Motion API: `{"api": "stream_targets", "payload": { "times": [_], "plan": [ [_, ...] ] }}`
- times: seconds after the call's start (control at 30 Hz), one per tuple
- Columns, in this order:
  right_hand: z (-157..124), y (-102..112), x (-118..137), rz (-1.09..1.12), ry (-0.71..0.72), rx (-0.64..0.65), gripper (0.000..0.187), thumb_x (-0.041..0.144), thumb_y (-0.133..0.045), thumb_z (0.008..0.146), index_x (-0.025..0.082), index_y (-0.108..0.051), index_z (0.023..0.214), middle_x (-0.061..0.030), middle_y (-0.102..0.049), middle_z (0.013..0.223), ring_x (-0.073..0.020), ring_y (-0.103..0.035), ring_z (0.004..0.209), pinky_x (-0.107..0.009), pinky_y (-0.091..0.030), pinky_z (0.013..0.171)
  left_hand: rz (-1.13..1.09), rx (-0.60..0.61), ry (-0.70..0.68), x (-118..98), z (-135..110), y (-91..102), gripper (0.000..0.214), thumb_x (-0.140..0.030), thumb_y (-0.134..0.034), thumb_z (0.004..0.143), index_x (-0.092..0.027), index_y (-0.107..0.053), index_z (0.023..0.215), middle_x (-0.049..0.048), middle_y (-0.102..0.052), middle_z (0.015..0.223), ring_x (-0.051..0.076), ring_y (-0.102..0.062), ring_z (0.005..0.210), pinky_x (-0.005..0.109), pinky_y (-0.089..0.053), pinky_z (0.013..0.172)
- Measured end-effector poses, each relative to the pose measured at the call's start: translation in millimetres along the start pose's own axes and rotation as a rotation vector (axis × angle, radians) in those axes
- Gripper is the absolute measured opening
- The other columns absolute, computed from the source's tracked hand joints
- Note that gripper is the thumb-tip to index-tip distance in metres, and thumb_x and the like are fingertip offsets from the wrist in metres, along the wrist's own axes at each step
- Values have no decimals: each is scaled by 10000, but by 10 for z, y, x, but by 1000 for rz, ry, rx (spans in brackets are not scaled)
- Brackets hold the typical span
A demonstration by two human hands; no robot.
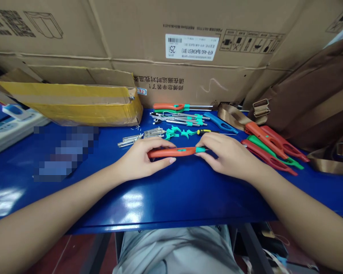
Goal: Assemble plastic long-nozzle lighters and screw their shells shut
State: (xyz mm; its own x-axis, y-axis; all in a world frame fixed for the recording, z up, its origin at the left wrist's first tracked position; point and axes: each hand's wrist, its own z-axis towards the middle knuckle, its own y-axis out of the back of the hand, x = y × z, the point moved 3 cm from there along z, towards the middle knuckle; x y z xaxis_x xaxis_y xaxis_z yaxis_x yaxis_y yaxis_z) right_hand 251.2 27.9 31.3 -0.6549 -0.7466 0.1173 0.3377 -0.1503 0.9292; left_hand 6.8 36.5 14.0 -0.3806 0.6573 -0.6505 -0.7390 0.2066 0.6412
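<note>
An orange stick lighter (174, 152) lies level between my hands, just above the blue table. My left hand (143, 156) is closed around the rear of its orange handle. My right hand (221, 154) pinches the teal collar (200, 149) at its front end; the metal tube beyond is mostly hidden by the fingers. Just behind the hands are several teal triggers (173, 132), clear fuel tanks (129, 140) and a yellow-black screwdriver (204, 132). Farther back lie metal tubes with teal collars and wires (180, 118), and an orange lighter with its tube fitted (167, 107).
Several red, orange and green handle shells (274, 148) lie at right, with a blue shell (221, 123) nearer the middle. A yellow-taped cardboard box (82, 104) and a white power strip (14, 131) stand at left. Large cardboard (131, 38) walls the back; a brown strapped bag (311, 95) leans at right.
</note>
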Motion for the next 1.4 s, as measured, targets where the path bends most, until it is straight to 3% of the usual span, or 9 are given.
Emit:
{"api": "stream_targets", "payload": {
  "times": [0.13, 0.3, 0.47, 0.57, 0.8, 0.97, 1.1, 1.2, 1.4],
  "plan": [
    [-11, 36, -89, -20, -115, 14, 104, 189, -620, 898, 211, -541, 963, -60, -659, 986, -222, -631, 870, -306, -450, 706, 10, 0, 24, 35, 6, -6, 335, -369, -742, 881, -164, -734, 1147, 77, -768, 1062, 199, -715, 925, 306, -558, 824],
    [-20, -12, -136, -1, -143, 98, 101, 167, -589, 894, 216, -541, 968, -47, -655, 976, -206, -625, 842, -294, -431, 685, 120, 77, 20, 36, -13, -50, 286, -339, -730, 889, -184, -740, 1129, 54, -753, 983, 183, -682, 857, 304, -534, 785],
    [-14, -61, -74, 146, -32, 295, 175, 362, -631, 966, 215, -620, 1060, -45, -682, 1022, -206, -647, 888, -304, -452, 715, 107, 116, -19, 55, -63, -95, 322, -345, -711, 923, -170, -713, 1193, 72, -733, 1019, 178, -674, 870, 296, -541, 774],
    [-9, -76, -81, 185, -22, 340, 245, 441, -624, 980, 222, -655, 1085, -38, -694, 1032, -204, -654, 903, -305, -460, 729, 170, 143, -33, 59, -73, -112, 342, -362, -690, 943, -173, -699, 1228, 78, -719, 1049, 199, -665, 939, 335, -545, 848],
    [7, -19, -246, 149, -55, 226, 349, 528, -648, 937, 230, -710, 1106, -86, -670, 1126, -264, -655, 1051, -379, -521, 901, 329, 178, -14, 39, -43, -44, 382, -354, -660, 945, -152, -694, 1268, 103, -689, 1121, 249, -642, 1049, 399, -537, 937],
    [18, -20, -420, 28, -234, 20, 343, 370, -515, 1012, 177, -648, 1263, -141, -621, 1296, -304, -652, 1146, -458, -543, 989, 323, 210, 31, 61, -37, -3, 327, -317, -659, 930, -144, -722, 1200, 99, -697, 1089, 245, -655, 1027, 400, -538, 946],
    [-13, -154, -543, -45, -324, 55, 424, 262, -526, 976, 170, -565, 1388, -139, -588, 1408, -339, -627, 1233, -497, -554, 1015, 284, 237, 48, 41, -45, -5, 315, -309, -670, 925, -139, -725, 1185, 98, -690, 1079, 232, -653, 993, 387, -544, 923],
    [-27, -223, -587, -54, -349, 88, 438, 225, -542, 949, 176, -563, 1384, -148, -587, 1357, -323, -666, 1151, -482, -573, 986, 269, 264, 58, 21, -51, -17, 312, -335, -658, 942, -155, -727, 1188, 93, -684, 1085, 228, -648, 994, 377, -549, 901],
    [-5, -162, -502, -129, -314, 95, 224, 217, -553, 951, 203, -644, 1155, -121, -613, 1244, -291, -694, 1007, -422, -601, 791, 274, 272, 58, -9, -54, -27, 323, -358, -650, 945, -157, -731, 1184, 97, -671, 1105, 223, -652, 993, 364, -549, 904]
  ]
}}
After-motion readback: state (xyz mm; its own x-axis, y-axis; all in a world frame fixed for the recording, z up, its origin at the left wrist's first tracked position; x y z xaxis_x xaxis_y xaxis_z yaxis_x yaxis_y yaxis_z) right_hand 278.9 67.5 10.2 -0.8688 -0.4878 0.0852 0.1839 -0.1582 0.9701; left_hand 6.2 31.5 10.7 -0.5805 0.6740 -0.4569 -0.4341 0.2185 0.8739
